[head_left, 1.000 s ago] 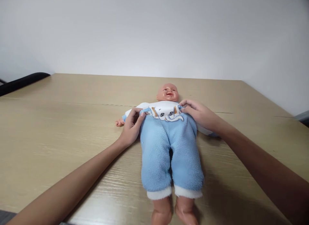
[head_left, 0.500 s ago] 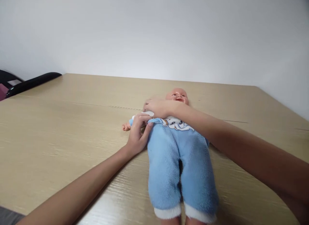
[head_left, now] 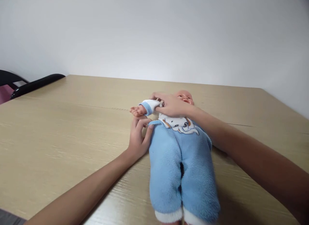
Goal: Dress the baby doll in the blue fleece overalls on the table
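A baby doll (head_left: 185, 96) lies on its back with its head away from me. It wears fluffy blue overalls (head_left: 166, 163) with a white animal face on the bib and white leg cuffs. My left hand (head_left: 139, 136) is closed on the overalls' edge at the doll's side, thumb in front. Reaching across the chest, my right hand (head_left: 170, 104) grips the white sleeve (head_left: 152, 105) near the upper arm and partly covers the doll's face. Out of the sleeve's blue cuff sticks the doll's small hand (head_left: 137, 111), raised above my left fingers. My right forearm hides the doll's other arm.
The doll rests on a light wooden table (head_left: 72, 138) with a seam running across it. A pale wall (head_left: 154, 34) stands behind the table. At the far left edge is a black chair (head_left: 38, 84), with something pink beside it.
My right hand has lifted the doll's sleeved arm up and away from the table. My left hand has stayed at the overalls' edge. The view has shifted slightly.
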A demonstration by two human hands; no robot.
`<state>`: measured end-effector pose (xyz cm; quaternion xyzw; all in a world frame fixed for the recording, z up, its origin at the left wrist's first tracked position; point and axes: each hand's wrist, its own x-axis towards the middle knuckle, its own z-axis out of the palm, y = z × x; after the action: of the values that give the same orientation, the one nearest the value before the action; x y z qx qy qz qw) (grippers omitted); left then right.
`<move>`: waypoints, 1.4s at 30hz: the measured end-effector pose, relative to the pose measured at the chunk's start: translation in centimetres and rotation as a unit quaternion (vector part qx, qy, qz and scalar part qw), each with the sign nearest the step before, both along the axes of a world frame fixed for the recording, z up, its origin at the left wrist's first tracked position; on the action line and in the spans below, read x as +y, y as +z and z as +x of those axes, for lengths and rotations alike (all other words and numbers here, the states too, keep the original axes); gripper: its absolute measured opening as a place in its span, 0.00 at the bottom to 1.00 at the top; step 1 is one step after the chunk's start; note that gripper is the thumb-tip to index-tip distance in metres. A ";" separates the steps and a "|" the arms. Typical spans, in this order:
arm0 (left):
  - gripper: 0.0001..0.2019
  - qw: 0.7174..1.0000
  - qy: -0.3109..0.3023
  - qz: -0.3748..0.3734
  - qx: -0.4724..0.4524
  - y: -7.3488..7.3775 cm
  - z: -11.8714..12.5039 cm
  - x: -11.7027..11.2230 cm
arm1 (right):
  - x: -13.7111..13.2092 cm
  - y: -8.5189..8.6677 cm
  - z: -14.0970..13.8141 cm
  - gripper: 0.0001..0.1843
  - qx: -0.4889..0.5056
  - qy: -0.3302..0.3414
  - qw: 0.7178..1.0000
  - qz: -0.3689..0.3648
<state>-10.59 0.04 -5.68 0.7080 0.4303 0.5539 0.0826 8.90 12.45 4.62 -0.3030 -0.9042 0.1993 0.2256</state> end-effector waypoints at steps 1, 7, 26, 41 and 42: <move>0.06 0.999 0.019 0.029 0.008 0.0 0.1 -0.1 | 0.1 -0.1 0.7 0.21 0.011 0.012 0.999 -0.031; 0.09 0.989 -0.066 0.131 -0.024 -0.8 0.2 -0.3 | 0.1 -1.8 1.9 0.26 0.034 0.049 0.995 -0.077; 0.29 0.765 -0.191 -0.377 -0.487 -1.1 0.7 2.8 | -7.5 -1.1 3.0 0.18 -0.006 -0.122 0.986 -0.117; 0.21 0.757 -0.264 -0.425 -0.420 -0.5 1.5 7.7 | -5.7 -5.6 6.5 0.23 0.336 -0.039 0.832 -0.441; 0.22 0.760 -0.260 -0.421 -0.421 -0.6 1.8 8.1 | -5.6 -5.7 6.7 0.23 0.341 -0.033 0.825 -0.449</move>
<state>-8.77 8.09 -6.32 0.3825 0.3410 0.5167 0.6859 15.57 6.82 -1.07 -0.3136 -0.5696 0.6662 0.3653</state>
